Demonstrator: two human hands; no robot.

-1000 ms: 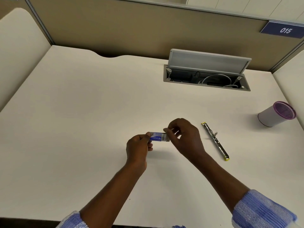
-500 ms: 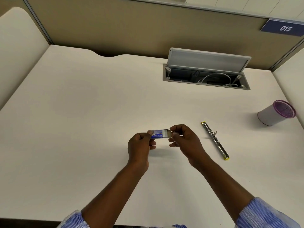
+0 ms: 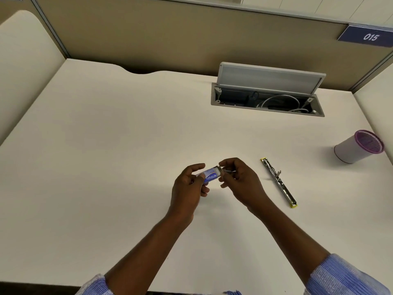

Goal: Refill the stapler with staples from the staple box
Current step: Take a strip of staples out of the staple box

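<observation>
A small blue and white staple box [image 3: 210, 175] is held just above the desk in my left hand [image 3: 189, 188], tilted with its open end to the right. My right hand [image 3: 239, 182] pinches a thin strip of staples [image 3: 226, 170] sticking out of that open end. The stapler [image 3: 278, 181], a long metal bar with yellow ends, lies opened flat on the desk to the right of my right hand, apart from both hands.
A white cup with a purple mesh rim [image 3: 359, 146] lies on its side at the far right. An open cable hatch [image 3: 268, 96] with white cables sits in the desk at the back. Beige partition walls enclose the desk [image 3: 106, 145].
The box has tilted up at its right end in my left hand. My right fingers have closed on the staple strip at the box's open end.
</observation>
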